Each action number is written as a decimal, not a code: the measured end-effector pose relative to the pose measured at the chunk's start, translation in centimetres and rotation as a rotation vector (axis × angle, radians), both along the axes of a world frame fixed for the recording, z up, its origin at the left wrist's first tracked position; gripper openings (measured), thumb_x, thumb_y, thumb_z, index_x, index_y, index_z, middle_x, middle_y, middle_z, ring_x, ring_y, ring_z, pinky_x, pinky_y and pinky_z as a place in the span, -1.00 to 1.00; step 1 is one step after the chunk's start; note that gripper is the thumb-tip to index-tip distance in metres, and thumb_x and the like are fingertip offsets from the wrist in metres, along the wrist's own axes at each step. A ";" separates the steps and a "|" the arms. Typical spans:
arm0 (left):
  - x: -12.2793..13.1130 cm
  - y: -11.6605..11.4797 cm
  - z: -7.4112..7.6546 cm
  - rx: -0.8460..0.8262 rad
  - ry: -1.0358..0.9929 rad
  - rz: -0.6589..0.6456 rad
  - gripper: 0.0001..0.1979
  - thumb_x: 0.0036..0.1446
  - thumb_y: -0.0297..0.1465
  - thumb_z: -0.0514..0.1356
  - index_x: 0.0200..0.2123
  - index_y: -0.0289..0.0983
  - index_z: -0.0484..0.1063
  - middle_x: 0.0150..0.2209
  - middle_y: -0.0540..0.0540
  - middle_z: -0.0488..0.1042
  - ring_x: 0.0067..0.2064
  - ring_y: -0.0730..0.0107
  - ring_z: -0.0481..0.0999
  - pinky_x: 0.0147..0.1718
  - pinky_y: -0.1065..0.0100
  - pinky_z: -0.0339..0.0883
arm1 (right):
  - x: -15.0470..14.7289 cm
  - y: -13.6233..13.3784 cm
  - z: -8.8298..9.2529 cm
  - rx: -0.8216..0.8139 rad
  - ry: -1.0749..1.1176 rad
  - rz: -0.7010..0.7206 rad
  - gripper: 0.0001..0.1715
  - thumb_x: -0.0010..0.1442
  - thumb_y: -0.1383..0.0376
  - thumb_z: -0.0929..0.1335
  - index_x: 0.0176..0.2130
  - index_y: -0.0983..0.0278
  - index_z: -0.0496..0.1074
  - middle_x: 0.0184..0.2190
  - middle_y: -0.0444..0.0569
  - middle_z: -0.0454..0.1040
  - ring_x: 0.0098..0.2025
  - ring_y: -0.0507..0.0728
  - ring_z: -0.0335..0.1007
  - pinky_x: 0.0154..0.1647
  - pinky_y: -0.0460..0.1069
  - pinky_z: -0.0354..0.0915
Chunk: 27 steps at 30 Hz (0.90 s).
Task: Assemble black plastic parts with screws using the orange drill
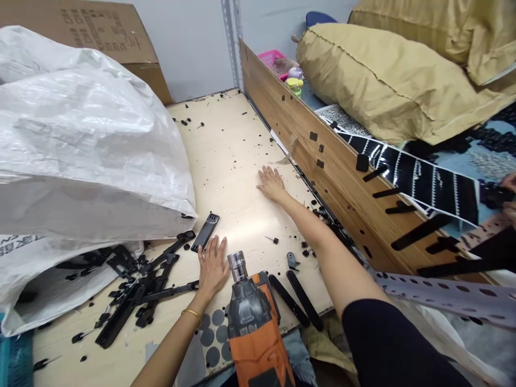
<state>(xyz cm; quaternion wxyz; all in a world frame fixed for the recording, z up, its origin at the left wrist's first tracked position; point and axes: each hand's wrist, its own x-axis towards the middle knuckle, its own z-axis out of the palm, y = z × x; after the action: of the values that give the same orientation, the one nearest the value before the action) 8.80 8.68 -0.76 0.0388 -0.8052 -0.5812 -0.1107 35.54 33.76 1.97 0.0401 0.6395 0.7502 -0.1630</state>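
My left hand [213, 267] lies open on the pale tabletop [226, 183], fingers spread, beside a flat black plastic piece [205, 232]. Farther back, my right hand [271, 184] rests open on the same surface, near the wooden side board [298, 129], and holds nothing. An orange and black power driver [253, 328] with a metal chuck stands between my forearms, and neither hand touches it. Two long black strips [304, 300] and a small grey part [291, 260] lie right of it. Left of my left hand is a pile of black folding parts [141, 295].
A large white woven sack [88, 140] bulges on the left before a cardboard box [97, 32]. Small black bits and screws dot the tabletop. Black pieces stick out along the board. Tan sacks [374, 80] lie beyond it; another person's hand [510, 196] shows at the right edge.
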 end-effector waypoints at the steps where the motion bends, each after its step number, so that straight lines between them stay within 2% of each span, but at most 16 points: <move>1: 0.1 0.1 0.1 -0.002 0.004 -0.003 -0.46 0.33 -0.34 0.03 0.35 -0.31 0.14 0.35 -0.29 0.08 0.38 0.08 0.08 0.38 -0.03 -0.38 | -0.4 1.5 -0.8 -0.004 0.008 -0.005 -0.15 0.34 -0.05 0.02 0.47 0.16 -0.27 0.39 -0.17 -0.53 0.51 0.05 -0.59 0.62 0.08 -0.49; 3: 0.2 0.2 0.1 0.013 0.011 0.006 -0.47 0.35 -0.32 0.02 0.34 -0.30 0.14 0.35 -0.29 0.09 0.37 0.09 0.09 0.37 -0.04 -0.37 | -0.6 4.4 -2.0 -0.022 0.012 -0.065 -0.10 0.32 -0.12 -0.09 0.47 0.20 -0.33 0.38 -0.14 -0.56 0.51 0.11 -0.59 0.61 0.14 -0.45; 5: 0.3 0.3 0.1 0.034 0.036 0.020 -0.48 0.36 -0.29 0.00 0.34 -0.30 0.16 0.34 -0.27 0.10 0.37 0.10 0.09 0.37 -0.04 -0.36 | 0.0 6.9 -2.6 -0.027 0.006 -0.143 -0.07 0.31 -0.15 -0.11 0.47 0.23 -0.37 0.38 -0.09 -0.59 0.51 0.16 -0.60 0.60 0.17 -0.44; 9: 0.3 0.6 -0.3 0.022 0.108 0.038 -0.46 0.35 -0.27 0.00 0.34 -0.31 0.15 0.36 -0.25 0.07 0.37 0.12 0.06 0.37 -0.02 -0.38 | 1.7 10.7 -2.4 -0.040 -0.026 -0.264 -0.05 0.30 -0.16 -0.07 0.47 0.21 -0.36 0.38 -0.02 -0.59 0.51 0.17 -0.66 0.58 0.18 -0.56; 12: 0.3 0.8 -0.3 0.033 0.118 0.038 -0.47 0.37 -0.26 -0.02 0.34 -0.31 0.16 0.35 -0.23 0.07 0.37 0.14 0.05 0.37 -0.01 -0.38 | 2.4 11.9 -1.7 -0.064 -0.062 -0.322 0.02 0.28 -0.19 -0.06 0.47 0.31 -0.36 0.37 0.09 -0.57 0.51 0.21 -0.63 0.57 0.20 -0.56; 14: 0.3 0.9 -0.1 0.055 0.109 0.029 -0.48 0.38 -0.25 -0.03 0.33 -0.31 0.18 0.35 -0.23 0.08 0.37 0.15 0.05 0.36 -0.01 -0.37 | 2.6 11.5 -1.4 -0.070 -0.087 -0.327 0.05 0.29 -0.18 -0.05 0.47 0.41 -0.36 0.37 0.11 -0.55 0.51 0.19 -0.61 0.59 0.17 -0.53; 16: 0.4 0.9 0.2 0.062 0.099 0.024 -0.48 0.38 -0.25 -0.03 0.32 -0.32 0.20 0.34 -0.24 0.09 0.36 0.14 0.05 0.36 0.00 -0.37 | 2.9 9.9 -1.2 -0.075 -0.113 -0.324 0.06 0.29 -0.16 -0.05 0.46 0.49 -0.35 0.37 0.14 -0.51 0.51 0.19 -0.57 0.60 0.15 -0.50; 18: 0.5 0.9 0.3 0.060 0.087 0.026 -0.49 0.38 -0.25 -0.03 0.31 -0.33 0.21 0.33 -0.26 0.10 0.36 0.13 0.06 0.36 -0.01 -0.36 | 3.3 7.3 -1.2 -0.087 -0.139 -0.325 0.07 0.30 -0.15 -0.04 0.45 0.54 -0.32 0.37 0.19 -0.47 0.50 0.21 -0.53 0.60 0.14 -0.45; 22: 0.4 0.6 0.5 0.061 0.031 0.019 -0.49 0.37 -0.25 -0.02 0.29 -0.34 0.23 0.31 -0.29 0.15 0.35 0.10 0.10 0.36 -0.01 -0.34 | 4.3 0.0 -1.3 -0.110 -0.191 -0.359 0.09 0.29 -0.15 -0.02 0.44 0.60 -0.30 0.36 0.27 -0.45 0.49 0.28 -0.50 0.59 0.14 -0.40; 25: 0.3 0.3 0.7 0.016 -0.022 0.021 -0.48 0.37 -0.25 -0.01 0.30 -0.34 0.23 0.31 -0.30 0.16 0.35 0.09 0.10 0.36 -0.02 -0.37 | 4.5 -5.2 -0.7 -0.170 -0.237 -0.379 0.14 0.27 -0.18 0.00 0.44 0.63 -0.30 0.35 0.35 -0.43 0.48 0.36 -0.44 0.57 0.19 -0.34; 27: 0.2 0.2 0.8 -0.034 -0.049 0.037 -0.47 0.37 -0.23 -0.02 0.30 -0.36 0.23 0.32 -0.31 0.13 0.36 0.07 0.08 0.37 -0.02 -0.41 | 4.8 -8.0 0.3 -0.202 -0.259 -0.362 0.11 0.27 -0.16 0.05 0.42 0.64 -0.14 0.33 0.38 -0.28 0.45 0.40 -0.33 0.55 0.23 -0.33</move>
<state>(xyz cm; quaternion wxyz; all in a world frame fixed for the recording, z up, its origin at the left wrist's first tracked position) 9.04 8.83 0.05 0.0133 -0.7919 -0.5986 -0.1197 40.32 25.77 2.29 0.1699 0.7717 0.5920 -0.1583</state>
